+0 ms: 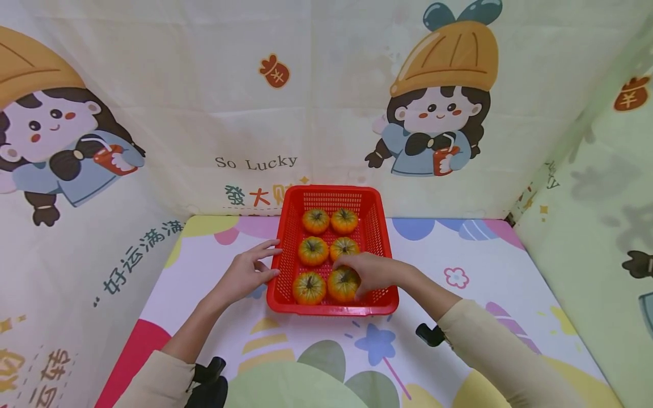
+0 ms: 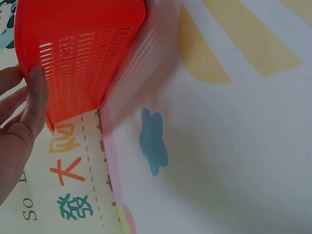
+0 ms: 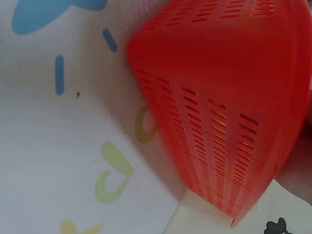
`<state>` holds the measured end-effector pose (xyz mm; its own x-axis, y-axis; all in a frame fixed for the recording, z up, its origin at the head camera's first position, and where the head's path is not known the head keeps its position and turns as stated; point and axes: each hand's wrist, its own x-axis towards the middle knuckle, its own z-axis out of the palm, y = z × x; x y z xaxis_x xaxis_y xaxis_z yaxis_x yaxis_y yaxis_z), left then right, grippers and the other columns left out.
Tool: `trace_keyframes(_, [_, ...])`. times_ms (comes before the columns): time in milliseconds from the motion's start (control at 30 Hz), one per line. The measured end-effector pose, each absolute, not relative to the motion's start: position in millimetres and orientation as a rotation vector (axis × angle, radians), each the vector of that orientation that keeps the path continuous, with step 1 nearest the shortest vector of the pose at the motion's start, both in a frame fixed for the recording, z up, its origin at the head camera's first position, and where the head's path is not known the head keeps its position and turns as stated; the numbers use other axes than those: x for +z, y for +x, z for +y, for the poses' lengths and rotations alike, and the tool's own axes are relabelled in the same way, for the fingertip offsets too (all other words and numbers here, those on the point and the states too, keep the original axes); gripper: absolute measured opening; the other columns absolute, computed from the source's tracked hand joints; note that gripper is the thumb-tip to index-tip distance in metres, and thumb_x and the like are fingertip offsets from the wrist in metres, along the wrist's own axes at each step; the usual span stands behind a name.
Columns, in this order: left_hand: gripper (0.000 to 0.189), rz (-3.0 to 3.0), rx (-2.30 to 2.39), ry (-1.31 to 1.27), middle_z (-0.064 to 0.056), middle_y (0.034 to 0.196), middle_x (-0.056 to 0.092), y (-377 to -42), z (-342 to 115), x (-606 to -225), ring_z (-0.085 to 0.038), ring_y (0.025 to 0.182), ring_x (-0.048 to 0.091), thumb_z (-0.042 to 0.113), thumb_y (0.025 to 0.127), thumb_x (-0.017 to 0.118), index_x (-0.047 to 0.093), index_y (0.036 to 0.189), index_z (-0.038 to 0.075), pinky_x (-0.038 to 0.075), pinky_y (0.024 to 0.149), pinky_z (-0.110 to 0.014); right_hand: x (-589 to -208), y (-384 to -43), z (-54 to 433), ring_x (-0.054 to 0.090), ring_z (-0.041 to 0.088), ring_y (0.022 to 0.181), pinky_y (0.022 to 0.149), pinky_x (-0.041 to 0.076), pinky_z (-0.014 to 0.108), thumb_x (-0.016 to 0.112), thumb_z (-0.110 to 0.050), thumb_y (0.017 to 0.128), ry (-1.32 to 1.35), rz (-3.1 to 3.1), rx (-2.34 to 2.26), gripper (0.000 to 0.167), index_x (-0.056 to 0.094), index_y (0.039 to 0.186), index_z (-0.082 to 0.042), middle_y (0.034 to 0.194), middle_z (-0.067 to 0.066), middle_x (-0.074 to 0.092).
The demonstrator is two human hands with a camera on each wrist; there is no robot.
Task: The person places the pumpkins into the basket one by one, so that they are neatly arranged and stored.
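A red plastic basket (image 1: 333,310) with slotted walls stands on the table, holding several small orange pumpkins (image 1: 309,288) in rows of two. My right hand (image 1: 374,271) reaches over the basket's right side and grips the near right pumpkin (image 1: 343,285), thumb and fingers around its sides. At the left rim is my left hand (image 1: 247,276), its fingers extended and touching the basket's edge. The left wrist view shows those fingers (image 2: 36,97) against the outer wall of the basket (image 2: 83,63). In the right wrist view, the basket wall (image 3: 209,122) hides the pumpkins and most of the right hand.
The table (image 1: 433,340) is covered with a pastel patterned cloth. Behind the basket rises a cream printed backdrop (image 1: 326,130), with more of it along the left and right sides. Both sleeves have black wrist mounts (image 1: 431,335).
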<state>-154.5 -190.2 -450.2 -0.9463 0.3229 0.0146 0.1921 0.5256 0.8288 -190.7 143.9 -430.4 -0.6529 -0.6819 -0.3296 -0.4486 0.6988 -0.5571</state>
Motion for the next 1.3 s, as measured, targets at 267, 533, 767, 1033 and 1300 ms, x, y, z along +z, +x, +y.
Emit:
trace_keyframes(267, [0.055, 2.627, 1.385, 0.436, -0.009, 0.162, 0.044, -154.3, -189.4, -450.8, -0.015, 0.079, 0.070, 0.008, 0.092, 0.076, 0.059, 0.144, 0.003, 0.062, 0.071, -0.024, -442.0, -192.8, 135.3, 0.058, 0.016, 0.121, 0.084, 0.064, 0.033, 0.094, -0.014, 0.070, -0.816, 2.370, -0.469, 0.066, 0.059, 0.124, -0.028, 0.119, -0.010, 0.063])
trace_keyframes(533, [0.054, 2.630, 1.385, 0.456, -0.010, 0.161, 0.045, -153.2, -188.3, -449.4, -0.013, 0.077, 0.071, 0.007, 0.091, 0.076, 0.060, 0.143, 0.002, 0.061, 0.071, -0.021, -447.5, -193.6, 131.5, 0.056, 0.018, 0.124, 0.088, 0.063, 0.036, 0.092, -0.011, 0.073, -0.796, 2.359, -0.464, 0.066, 0.055, 0.125, -0.024, 0.121, -0.005, 0.062])
trace_keyframes(767, [0.055, 2.632, 1.383, 0.453, -0.010, 0.161, 0.045, -153.0, -188.5, -449.7, -0.013, 0.077, 0.071, 0.006, 0.091, 0.077, 0.060, 0.143, 0.002, 0.061, 0.071, -0.021, -451.3, -193.7, 131.1, 0.054, 0.016, 0.126, 0.089, 0.063, 0.035, 0.092, -0.011, 0.073, -0.780, 2.329, -0.470, 0.071, 0.047, 0.128, -0.023, 0.120, -0.006, 0.058])
trace_keyframes(1033, [0.055, 2.626, 1.385, 0.438, -0.010, 0.161, 0.045, -153.0, -188.1, -450.5, -0.014, 0.077, 0.071, 0.007, 0.091, 0.076, 0.059, 0.144, 0.002, 0.061, 0.072, -0.022, -450.5, -193.5, 131.9, 0.053, 0.017, 0.129, 0.091, 0.062, 0.035, 0.092, -0.014, 0.073, -0.778, 2.314, -0.465, 0.077, 0.045, 0.135, -0.021, 0.125, -0.005, 0.057])
trace_keyframes(1300, [0.055, 2.634, 1.379, 0.443, -0.010, 0.161, 0.045, -153.1, -187.8, -450.4, -0.014, 0.077, 0.071, 0.007, 0.092, 0.077, 0.060, 0.143, 0.002, 0.061, 0.072, -0.021, -446.1, -194.6, 132.7, 0.055, 0.016, 0.125, 0.094, 0.061, 0.037, 0.092, -0.016, 0.075, -0.758, 2.301, -0.496, 0.080, 0.047, 0.141, -0.020, 0.126, -0.005, 0.059])
